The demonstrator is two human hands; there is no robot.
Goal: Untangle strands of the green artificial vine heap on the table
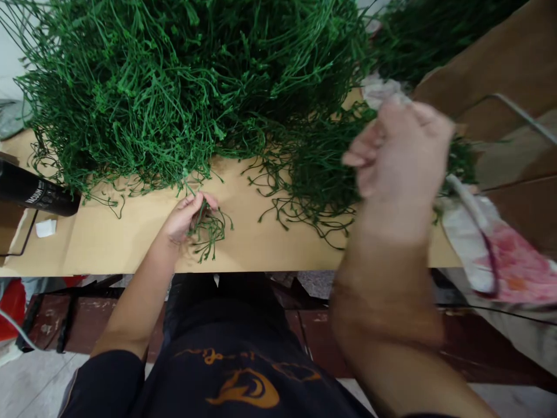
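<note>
My left hand (189, 215) pinches a small bunch of green artificial plant stems (211, 229) close to the table's front edge. The branching ends of the bunch hang to the right of my fingers. My right hand (398, 148), blurred by motion, is raised over a smaller heap of green stems (322, 168) on the right. Its fingers are curled in, and whatever may be between them cannot be made out. Behind both hands rises a large tangled heap of the same green stems (174, 87), with loose ends spilling onto the tabletop (252, 232).
A black vacuum bottle (39, 188) lies at the left, with a white scrap (46, 228) beside it. At the right are a brown cardboard box (491, 64), a bent grey rod (522, 116) and a pink-and-white floral cloth (513, 255) over the table edge.
</note>
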